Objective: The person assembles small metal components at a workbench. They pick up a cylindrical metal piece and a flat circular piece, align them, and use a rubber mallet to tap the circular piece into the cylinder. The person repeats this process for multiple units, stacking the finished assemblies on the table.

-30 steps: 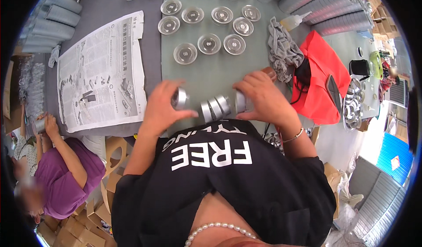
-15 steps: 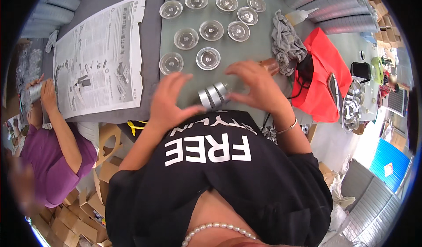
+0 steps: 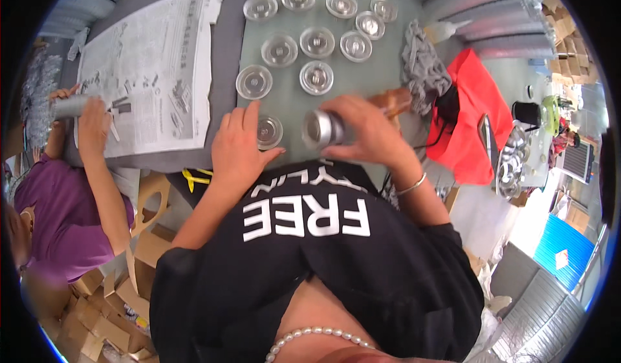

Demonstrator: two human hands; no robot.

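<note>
A silver metal cylinder (image 3: 323, 130) is in my right hand (image 3: 365, 129), tilted so that one round end shows. The fingers curve over its far side and the thumb is below. My left hand (image 3: 237, 143) has its fingers stretched out and the thumb apart. It is beside a clear round lidlike dish (image 3: 268, 132) lying near the table's front edge; whether it touches the dish I cannot tell. Farther back, several similar dishes stand in loose rows, the nearest being one clear dish (image 3: 254, 82) and another dish (image 3: 316, 77).
A newspaper (image 3: 155, 72) covers the left of the table (image 3: 223, 59). On the right are an amber-brown object (image 3: 391, 101), grey cloth (image 3: 420, 59), a squeeze bottle (image 3: 443, 31) and a red bag (image 3: 472, 117). A purple-sleeved co-worker's hand (image 3: 94, 127) holds a silver roll (image 3: 70, 106).
The cylinder, near my front between both hands before, is now in my right hand with an end showing. My left hand has lowered slightly, and a dish now shows beside it.
</note>
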